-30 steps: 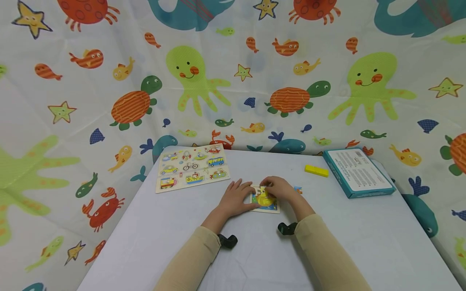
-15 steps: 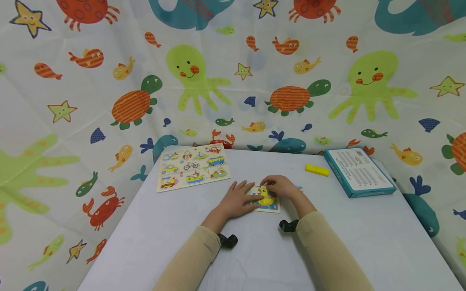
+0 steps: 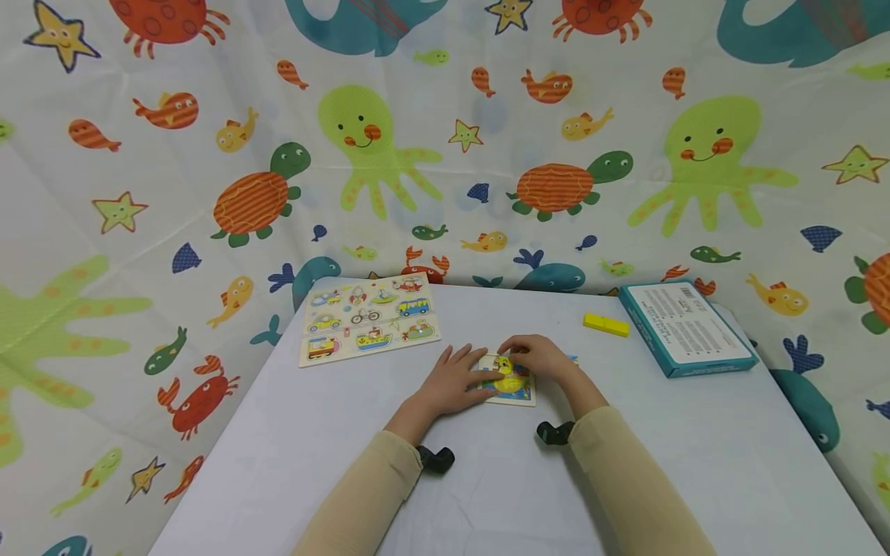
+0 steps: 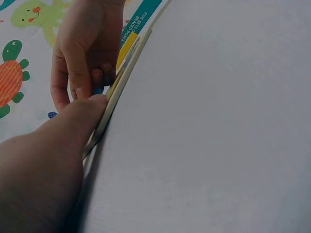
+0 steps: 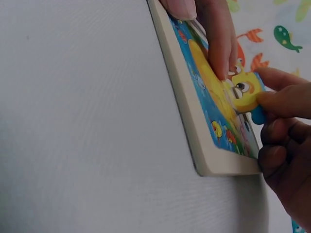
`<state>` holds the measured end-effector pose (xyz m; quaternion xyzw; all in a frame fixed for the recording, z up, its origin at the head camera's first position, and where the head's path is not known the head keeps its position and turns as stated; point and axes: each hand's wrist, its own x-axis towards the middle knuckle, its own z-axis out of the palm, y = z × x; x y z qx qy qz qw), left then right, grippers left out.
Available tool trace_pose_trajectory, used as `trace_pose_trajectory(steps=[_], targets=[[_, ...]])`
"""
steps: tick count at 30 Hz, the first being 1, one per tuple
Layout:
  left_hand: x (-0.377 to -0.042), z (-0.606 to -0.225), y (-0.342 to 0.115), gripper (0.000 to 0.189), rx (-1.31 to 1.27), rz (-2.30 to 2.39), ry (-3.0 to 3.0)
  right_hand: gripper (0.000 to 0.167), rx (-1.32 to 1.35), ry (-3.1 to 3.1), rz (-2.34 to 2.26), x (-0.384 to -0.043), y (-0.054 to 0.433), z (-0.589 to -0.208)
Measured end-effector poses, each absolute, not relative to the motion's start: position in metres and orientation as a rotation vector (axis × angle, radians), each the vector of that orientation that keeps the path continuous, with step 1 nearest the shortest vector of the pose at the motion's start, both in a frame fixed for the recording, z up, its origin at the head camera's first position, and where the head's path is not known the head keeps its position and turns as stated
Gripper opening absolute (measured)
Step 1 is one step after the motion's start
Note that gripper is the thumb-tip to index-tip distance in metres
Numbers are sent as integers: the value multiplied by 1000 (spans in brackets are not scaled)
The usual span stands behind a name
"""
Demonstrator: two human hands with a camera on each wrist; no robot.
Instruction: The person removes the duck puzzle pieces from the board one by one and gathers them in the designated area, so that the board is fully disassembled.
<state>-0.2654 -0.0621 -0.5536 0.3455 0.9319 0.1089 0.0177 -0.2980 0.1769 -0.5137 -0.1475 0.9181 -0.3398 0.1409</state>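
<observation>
A small framed jigsaw puzzle (image 3: 520, 398) with a yellow duck picture lies on the white table. My left hand (image 3: 450, 381) rests over its left side, with the index finger lying on the duck and the thumb along the near edge. At the far right part of the puzzle, my right hand (image 3: 541, 357) pinches a puzzle piece (image 5: 249, 93) between thumb and finger. That piece shows the duck's eye, with a blue tab, and is tilted up from the board in the right wrist view. One left fingertip touches the picture beside it.
A vehicle puzzle board (image 3: 368, 320) lies at the back left. At the back right are a yellow block (image 3: 606, 324) and a teal box (image 3: 684, 328). A small blue piece (image 3: 573, 359) lies partly hidden behind the right wrist. A sea-animal cloth (image 3: 445, 177) hangs behind.
My left index finger has come down onto the duck. The right hand has shifted slightly away from me, uncovering more of the duck's head. Between the last two head frames, hardly anything moves.
</observation>
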Motion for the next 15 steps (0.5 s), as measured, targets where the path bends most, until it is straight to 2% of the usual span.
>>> trace_pose_trajectory(steps=[15], targets=[[-265,-550,-62,46,1092,268,2889,19,-340,2661,-949,-303,174,-519]])
